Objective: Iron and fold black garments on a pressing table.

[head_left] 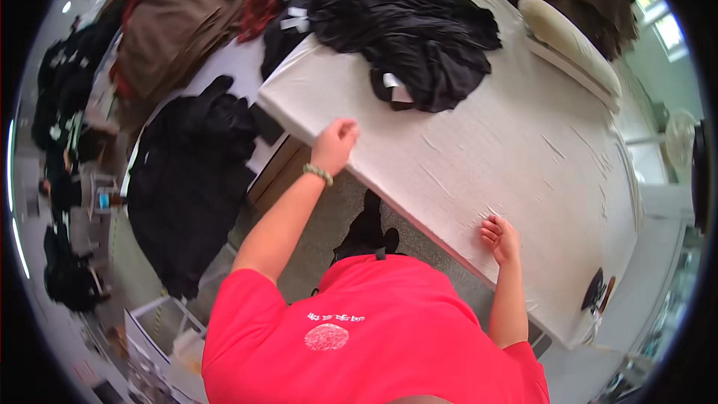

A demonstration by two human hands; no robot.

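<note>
My left hand (335, 146), with a beaded bracelet (318, 174) at its wrist, is over the near left edge of a padded table (464, 153) covered in pale cloth. Its fingers are curled in, and nothing shows in them. Farther right, my right hand (501, 239) is over the same near edge, fingers bent and drawn together beside small creases in the cover. Whether its fingertips touch the cloth I cannot tell. Beyond both hands lies a heap of black garments (407, 22) with a white tag (396, 88) at its near end.
An iron (593, 289) stands at the table's right corner. A padded pressing board (570, 41) lies at the far right. Black garments (191, 179) hang at the left, below a brown garment pile (176, 30). A white-framed stand (161, 329) is at lower left.
</note>
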